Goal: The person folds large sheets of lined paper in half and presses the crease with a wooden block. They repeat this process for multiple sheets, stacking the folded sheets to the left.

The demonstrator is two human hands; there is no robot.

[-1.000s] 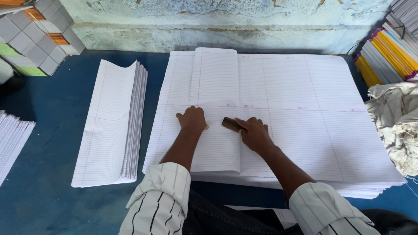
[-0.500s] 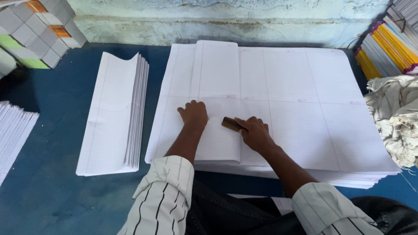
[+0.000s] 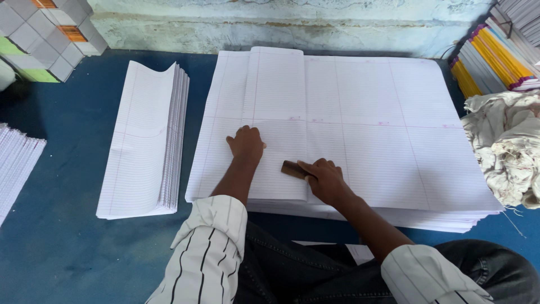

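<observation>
A big stack of large ruled paper sheets [image 3: 394,141] lies on the blue table. On top of it sits a folded ruled sheet [image 3: 275,101], narrow and long. My left hand [image 3: 246,144] presses flat on the folded sheet, fingers slightly spread. My right hand [image 3: 325,180] grips a small brown wooden block [image 3: 291,169] and holds it against the folded sheet's right edge, near its lower end.
A pile of folded ruled sheets [image 3: 143,141] stands at the left. More ruled paper [image 3: 14,163] shows at the far left edge. Grey and coloured booklets [image 3: 39,34] are stacked back left, coloured notebooks [image 3: 495,62] back right, and a crumpled cloth [image 3: 506,146] lies at the right.
My right hand has slid the wooden block down the folded edge toward me. The left hand has stayed pressed on the folded sheet.
</observation>
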